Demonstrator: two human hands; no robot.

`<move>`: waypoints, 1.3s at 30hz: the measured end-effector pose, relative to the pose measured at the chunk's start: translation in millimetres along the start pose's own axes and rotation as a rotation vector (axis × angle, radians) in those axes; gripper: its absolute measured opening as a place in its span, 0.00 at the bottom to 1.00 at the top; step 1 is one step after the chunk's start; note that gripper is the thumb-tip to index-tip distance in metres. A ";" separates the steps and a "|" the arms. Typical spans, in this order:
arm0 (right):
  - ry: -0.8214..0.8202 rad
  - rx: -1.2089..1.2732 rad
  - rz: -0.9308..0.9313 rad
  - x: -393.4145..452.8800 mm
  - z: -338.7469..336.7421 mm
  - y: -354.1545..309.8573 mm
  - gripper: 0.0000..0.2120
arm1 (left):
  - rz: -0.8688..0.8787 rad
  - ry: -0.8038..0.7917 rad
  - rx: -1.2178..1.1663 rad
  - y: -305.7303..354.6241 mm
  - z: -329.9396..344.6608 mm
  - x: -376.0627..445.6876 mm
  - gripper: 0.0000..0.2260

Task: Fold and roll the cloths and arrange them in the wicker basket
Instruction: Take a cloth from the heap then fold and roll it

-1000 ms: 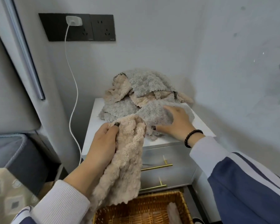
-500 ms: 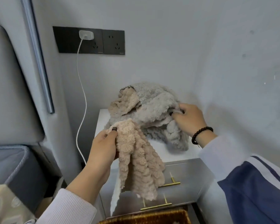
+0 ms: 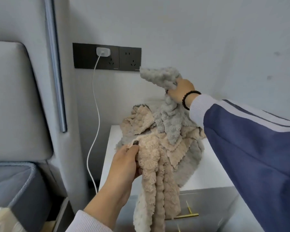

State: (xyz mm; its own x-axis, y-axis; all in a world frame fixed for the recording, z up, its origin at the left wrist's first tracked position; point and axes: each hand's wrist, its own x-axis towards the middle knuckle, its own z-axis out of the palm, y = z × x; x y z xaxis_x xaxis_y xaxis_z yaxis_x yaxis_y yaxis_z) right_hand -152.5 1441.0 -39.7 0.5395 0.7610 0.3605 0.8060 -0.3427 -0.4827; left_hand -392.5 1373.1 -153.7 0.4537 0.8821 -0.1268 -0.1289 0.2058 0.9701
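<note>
Nearest, left hand (image 3: 124, 163) pinches a beige fluffy ribbed cloth (image 3: 156, 178) by its top edge so it hangs straight, prob. ready for folding. Behind it, pile of beige & grey cloths (image 3: 182, 148) on the white bedside cabinet (image 3: 206, 178). Farther, right hand (image 3: 179, 92) grips a grey fluffy cloth (image 3: 164, 79), lifting it off the pile. Wicker basket not in view.

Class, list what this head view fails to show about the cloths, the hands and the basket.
- Wicker basket: out of frame.
- Right hand fingers: buried in the grey cloth.
- Beige cloth lower end: cut off by the bottom edge.
- Pile count: cloths overlap.
- Left hand fingertips: behind the beige cloth.
</note>
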 end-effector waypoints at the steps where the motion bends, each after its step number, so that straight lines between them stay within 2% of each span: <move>1: -0.146 -0.034 0.037 -3.5 8.3 5.5 0.21 | 0.003 -0.003 0.008 0.5 -0.4 0.6 0.12; 2: -0.224 -0.026 0.066 -10.6 13.7 8.9 0.28 | 0.004 -0.007 0.013 0.9 -0.3 1.6 0.13; 3: -0.227 0.018 0.057 -20.1 18.2 11.3 0.29 | 0.000 -0.010 0.016 1.5 -0.1 1.8 0.14; 7: -0.056 0.332 -0.094 -77.9 15.2 19.7 0.27 | -0.029 -0.016 0.009 4.7 4.9 -0.1 0.12; 8: -0.083 0.410 -0.130 -96.8 11.0 22.2 0.25 | -0.034 -0.026 0.012 4.5 6.6 -1.7 0.12; 10: -0.242 0.528 -0.184 -132.1 3.1 32.3 0.21 | -0.035 -0.067 0.033 4.2 13.6 -7.7 0.13; 12: -0.420 0.650 -0.170 -164.3 -4.0 41.3 0.19 | -0.037 -0.116 0.049 3.7 20.6 -14.1 0.12; 14: -0.482 0.736 -0.122 -190.7 -7.5 52.7 0.17 | -0.028 -0.142 0.051 4.4 27.8 -21.6 0.11; 17: -0.475 0.753 -0.042 -219.1 -12.6 70.7 0.19 | 0.014 -0.144 0.093 4.6 33.7 -30.4 0.08; 19: -0.537 0.654 -0.014 -228.6 -16.9 82.9 0.21 | 0.048 -0.143 0.107 4.0 33.1 -33.4 0.09; 22: -0.634 0.453 0.041 -235.6 -22.8 97.3 0.11 | 0.095 -0.123 0.113 3.9 30.8 -39.8 0.10; 25: -0.651 0.234 0.030 -236.0 -26.5 108.3 0.27 | 0.139 -0.058 0.073 7.0 23.1 -39.8 0.11; 29: -0.450 0.129 0.059 -225.5 -24.3 116.0 0.26 | 0.285 0.068 0.264 5.6 -2.8 -21.7 0.08; 33: -0.256 0.001 0.056 -205.0 -7.5 117.9 0.18 | 0.432 0.152 0.750 -1.5 -16.4 -4.7 0.09; 35: -0.185 -0.077 0.068 -194.2 3.3 119.0 0.16 | 0.457 0.217 0.914 -1.0 -17.1 2.3 0.09; 37: -0.103 -0.125 0.065 -186.0 10.8 118.0 0.15 | 0.463 0.277 0.985 -0.6 -20.3 10.6 0.08; 39: -0.043 -0.165 0.060 -176.3 18.3 118.4 0.14 | 0.446 0.324 0.947 -1.1 -25.6 20.4 0.08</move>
State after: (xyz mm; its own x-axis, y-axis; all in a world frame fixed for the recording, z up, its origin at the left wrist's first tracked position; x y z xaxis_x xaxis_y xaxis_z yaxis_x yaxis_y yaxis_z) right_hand -156.7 1276.3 -175.0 0.5800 0.7580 0.2985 0.8035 -0.4718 -0.3632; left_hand -405.6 1401.7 -162.6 0.2633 0.8946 0.3610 0.5691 -0.4462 0.6907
